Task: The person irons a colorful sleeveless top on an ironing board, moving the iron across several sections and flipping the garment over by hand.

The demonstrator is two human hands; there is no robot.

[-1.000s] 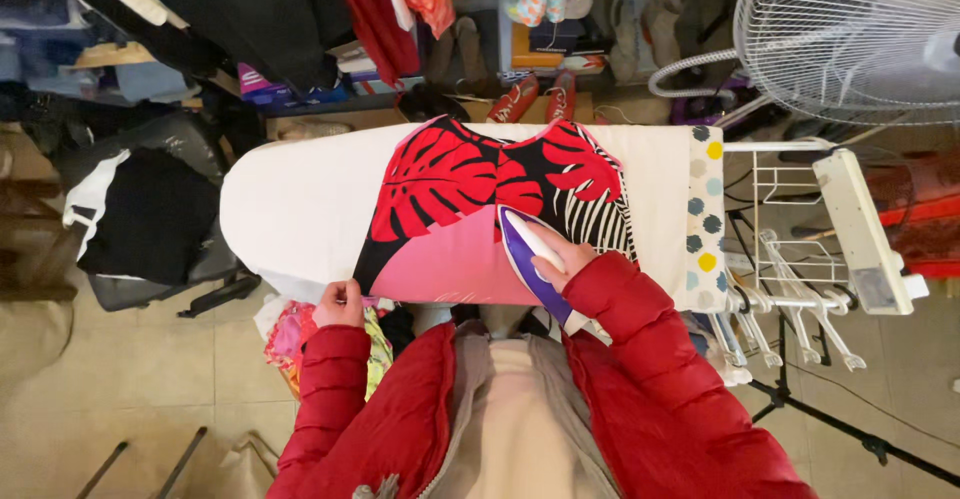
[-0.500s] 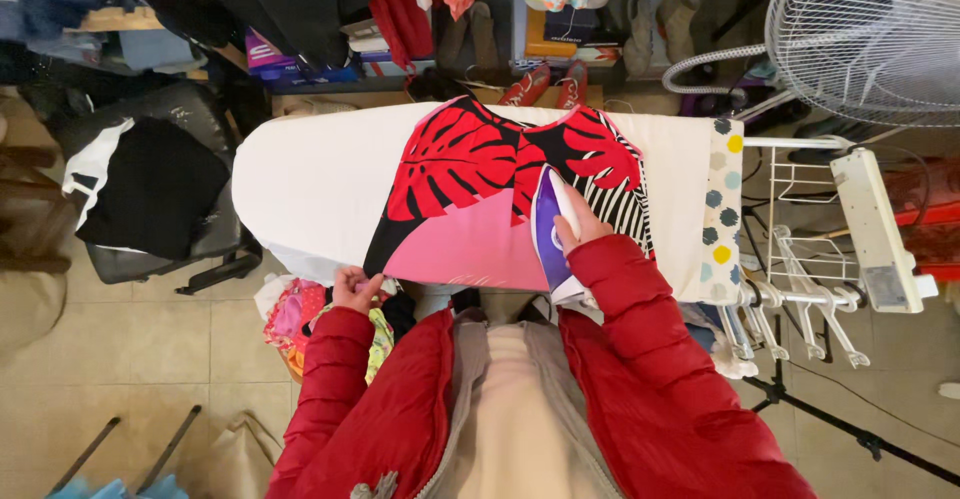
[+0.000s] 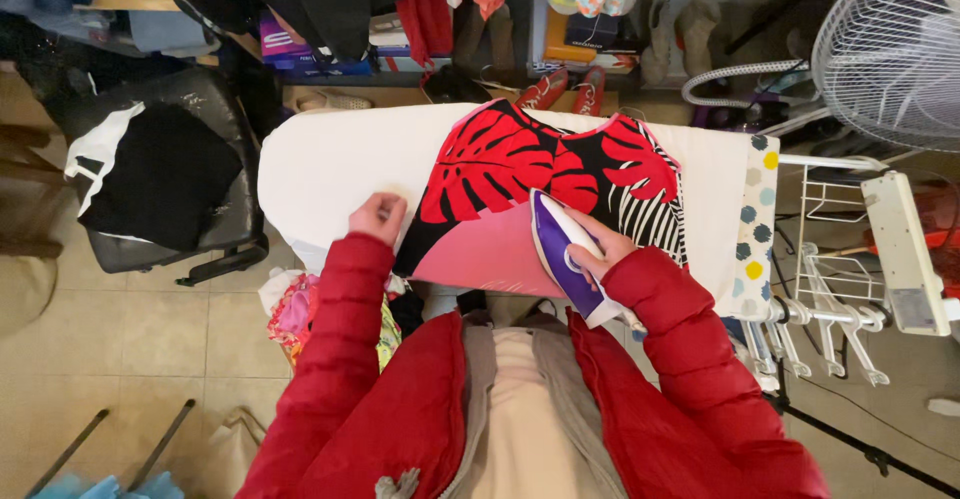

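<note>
A person in a red padded jacket stands at a white-covered ironing board (image 3: pixel 330 159), seen from a camera worn on the head. The right hand (image 3: pixel 597 254) is closed around the white handle of a purple and white iron (image 3: pixel 563 251), whose soleplate rests on the garment (image 3: pixel 540 194) with its tip pointing away from the body toward the board's far edge. The garment, printed with large red leaves on black, a black-and-white striped panel and a plain pink area, lies flat across the middle of the board; the iron sits where the pink area meets the striped one. The left hand (image 3: pixel 377 218) lies on the bare white cover just beside the garment's near left corner, fingers curled loosely inward; whether it pinches the cloth's edge cannot be told. At the board's right end hangs a cloth with coloured dots (image 3: pixel 756 221), and beyond it stands a white wire rack (image 3: pixel 835 289). A white fan grille (image 3: pixel 890 59) fills the upper right corner. To the left of the board a black chair (image 3: pixel 165 174) holds dark clothing. More garments hang along the top, with red shoes (image 3: pixel 570 89) on the floor behind the board.
</note>
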